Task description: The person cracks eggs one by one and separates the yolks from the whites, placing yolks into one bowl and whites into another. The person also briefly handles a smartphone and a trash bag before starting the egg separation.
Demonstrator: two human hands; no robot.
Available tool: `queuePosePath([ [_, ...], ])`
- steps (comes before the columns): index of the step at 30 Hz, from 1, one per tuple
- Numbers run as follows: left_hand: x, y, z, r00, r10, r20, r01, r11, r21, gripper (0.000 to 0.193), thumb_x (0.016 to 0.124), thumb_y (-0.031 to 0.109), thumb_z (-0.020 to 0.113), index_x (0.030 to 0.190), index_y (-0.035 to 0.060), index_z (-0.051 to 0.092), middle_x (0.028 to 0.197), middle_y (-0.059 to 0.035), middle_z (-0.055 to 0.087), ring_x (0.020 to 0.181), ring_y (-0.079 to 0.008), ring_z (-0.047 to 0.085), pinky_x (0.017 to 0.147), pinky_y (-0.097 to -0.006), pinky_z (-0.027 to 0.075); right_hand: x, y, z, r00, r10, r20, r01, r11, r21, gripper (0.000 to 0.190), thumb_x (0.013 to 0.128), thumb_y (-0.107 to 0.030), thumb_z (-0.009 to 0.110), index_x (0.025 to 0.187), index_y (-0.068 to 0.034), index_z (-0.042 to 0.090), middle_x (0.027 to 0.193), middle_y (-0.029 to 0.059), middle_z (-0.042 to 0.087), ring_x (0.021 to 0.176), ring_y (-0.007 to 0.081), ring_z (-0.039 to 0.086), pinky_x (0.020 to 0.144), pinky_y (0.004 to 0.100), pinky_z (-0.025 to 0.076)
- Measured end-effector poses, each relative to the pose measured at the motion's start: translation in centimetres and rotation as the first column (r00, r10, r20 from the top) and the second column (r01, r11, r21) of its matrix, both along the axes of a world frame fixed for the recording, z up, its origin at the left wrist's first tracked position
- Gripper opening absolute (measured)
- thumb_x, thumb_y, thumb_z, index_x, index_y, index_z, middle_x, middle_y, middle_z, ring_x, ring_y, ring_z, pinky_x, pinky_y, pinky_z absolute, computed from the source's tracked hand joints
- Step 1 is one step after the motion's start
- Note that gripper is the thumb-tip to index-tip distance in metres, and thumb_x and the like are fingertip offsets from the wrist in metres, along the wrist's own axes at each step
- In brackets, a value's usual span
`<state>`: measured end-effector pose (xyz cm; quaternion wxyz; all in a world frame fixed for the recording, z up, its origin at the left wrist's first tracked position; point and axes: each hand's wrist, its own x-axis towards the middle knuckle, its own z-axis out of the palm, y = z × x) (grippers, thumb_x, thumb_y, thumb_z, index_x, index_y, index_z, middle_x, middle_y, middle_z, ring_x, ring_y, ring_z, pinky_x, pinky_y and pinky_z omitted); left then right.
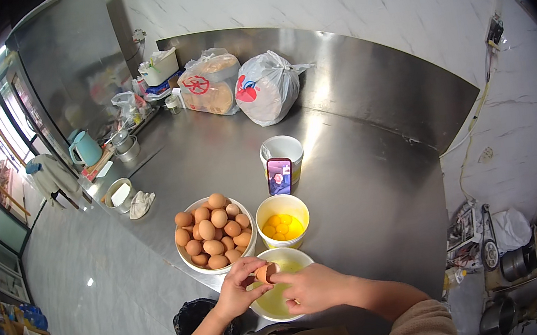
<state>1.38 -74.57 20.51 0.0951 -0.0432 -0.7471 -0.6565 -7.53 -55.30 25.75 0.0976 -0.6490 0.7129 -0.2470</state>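
Note:
My left hand (240, 288) holds a cracked brown eggshell (265, 272) over the left part of a white bowl of egg white (283, 292). The index finger of my right hand (309, 286) reaches to the shell's opening; the other fingers are curled above the bowl, and whether they hold anything cannot be seen. Just beyond the bowl stands a white tub (281, 207) with several yolks in it. To its left, a large white container (182, 260) is heaped with whole brown eggs (207, 230).
A phone (279, 176) leans upright against a white bucket (291, 145) on the steel table (363, 190). A bin lined with a black bag (192, 320) stands below the near edge. Metal bowls, a cloth (141, 205), a blue jug (86, 148) and filled plastic bags (268, 88) lie farther off.

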Motion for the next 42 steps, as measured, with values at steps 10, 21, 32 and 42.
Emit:
queuePosePath([
  [10,-0.9,-1.2,5.1,0.983,-0.124,-0.138,0.06,0.917,-0.395,0.047,0.071,0.002,0.075,0.116,0.0085,0.061,0.11,-0.0068,0.054,0.1,-0.0211,0.056,0.082,-0.0328,0.052,0.1,0.5,2.1,0.979,-0.023,-0.201,0.003,0.995,-0.1,0.014,0.069,-0.015,0.062,0.06,-0.004,0.061,0.1,0.006,0.054,0.061,0.0206,0.057,0.051,0.0338,0.049],
  [21,-1.5,-0.5,11.7,0.932,-0.23,-0.28,-0.105,0.568,-0.816,0.034,0.077,0.006,0.067,0.111,0.0066,0.062,0.101,-0.0096,0.056,0.082,-0.0261,0.061,0.069,-0.0336,0.053,-0.3,2.8,2.7,0.986,-0.157,-0.06,0.155,0.987,-0.035,0.014,0.073,-0.021,0.062,0.067,-0.008,0.063,0.117,0.0038,0.059,0.068,0.0244,0.063,0.058,0.0361,0.052],
  [32,-1.4,-0.3,-0.3,0.988,-0.134,-0.074,0.048,0.733,-0.679,0.037,0.075,0.004,0.069,0.11,0.0037,0.059,0.098,-0.0102,0.055,0.082,-0.026,0.061,0.068,-0.0323,0.052,-1.1,4.0,-6.8,0.928,-0.368,0.06,0.334,0.892,0.303,0.023,0.077,-0.025,0.058,0.066,-0.007,0.063,0.113,0.0079,0.064,0.075,0.0283,0.065,0.068,0.0387,0.052],
  [42,14.0,-7.9,-8.3,0.833,0.412,0.369,-0.478,0.872,0.107,0.075,0.072,-0.005,0.069,0.136,0.0076,0.03,0.118,-0.0131,0.047,0.102,-0.0205,0.058,0.083,-0.0327,0.052,-0.8,3.2,-9.4,0.896,-0.396,0.202,0.345,0.906,0.246,0.018,0.078,-0.021,0.06,0.067,-0.007,0.064,0.101,0.0073,0.067,0.084,0.0259,0.064,0.071,0.0381,0.052],
])
